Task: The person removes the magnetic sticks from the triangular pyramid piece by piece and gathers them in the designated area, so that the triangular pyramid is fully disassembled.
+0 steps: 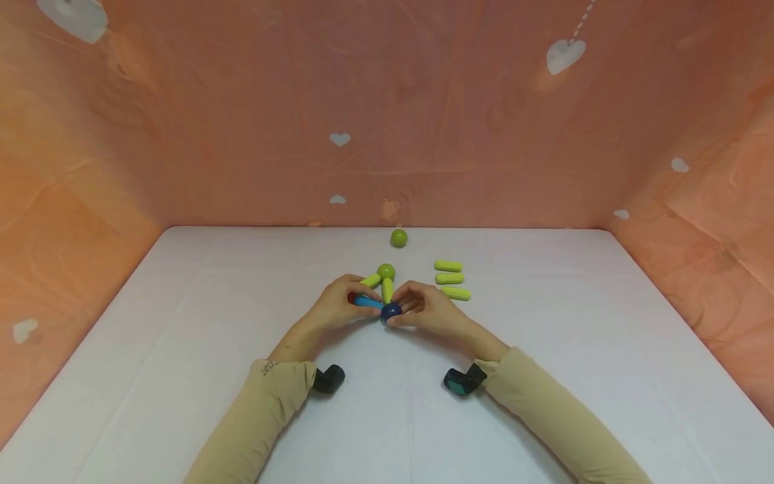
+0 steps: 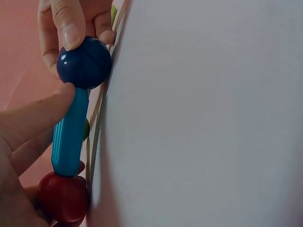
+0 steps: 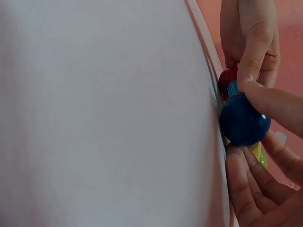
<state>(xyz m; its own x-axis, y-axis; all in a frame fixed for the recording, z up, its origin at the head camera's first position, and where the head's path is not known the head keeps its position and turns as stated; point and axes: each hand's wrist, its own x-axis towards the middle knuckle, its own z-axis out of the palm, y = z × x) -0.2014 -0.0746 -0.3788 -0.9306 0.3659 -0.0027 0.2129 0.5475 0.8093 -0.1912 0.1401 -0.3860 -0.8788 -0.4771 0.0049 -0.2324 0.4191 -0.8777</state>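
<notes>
My left hand [image 1: 332, 304] grips a light blue rod [image 2: 70, 135], its thumb laid along the rod near the dark blue ball. A red ball [image 2: 64, 196] sits at the rod's other end, close in the left palm. My right hand [image 1: 432, 308] pinches the dark blue ball [image 1: 391, 312] between thumb and fingers. The blue rod meets this ball on its left. From a green ball [image 1: 385, 271] behind, one yellow-green rod [image 1: 388, 290] runs toward the dark blue ball and another yellow-green rod [image 1: 370, 281] slants to the left hand, whose fingers hide its far end.
Three loose yellow-green rods [image 1: 449, 277] lie beside each other right of the hands. A separate green ball [image 1: 399, 238] rests near the back edge of the white table [image 1: 181, 302]. An orange sheet [image 1: 387, 101] with pale hearts rises behind and at both sides.
</notes>
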